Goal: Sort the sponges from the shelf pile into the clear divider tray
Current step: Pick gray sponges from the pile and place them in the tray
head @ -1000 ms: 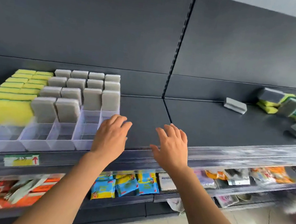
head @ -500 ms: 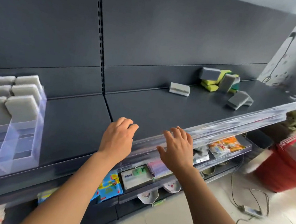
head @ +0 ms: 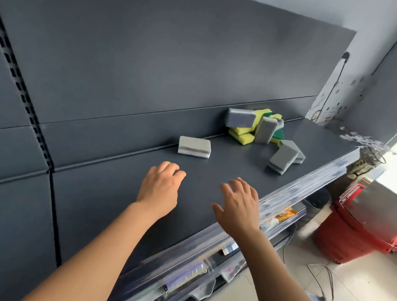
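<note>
Empty hands over the shelf [head: 112, 199], sponges ahead
The sponge pile [head: 265, 130] lies beyond both hands and to their right, well apart. A lone grey sponge [head: 194, 146] sits just ahead of the left hand [head: 159, 188], whose fingers curl loosely on nothing. The right hand [head: 239, 203] is spread and empty. The tray is out of view. The sponges are likely light and squashy, so pinch one across its long sides.

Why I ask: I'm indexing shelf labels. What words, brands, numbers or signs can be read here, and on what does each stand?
No text can be read in this view.
Shelf strip: motion-blurred, nothing legible.
Packets under the shelf: print too blurred to read.
Wall decal: a drawing, no legible words.
Sponges: no print shows.
</note>
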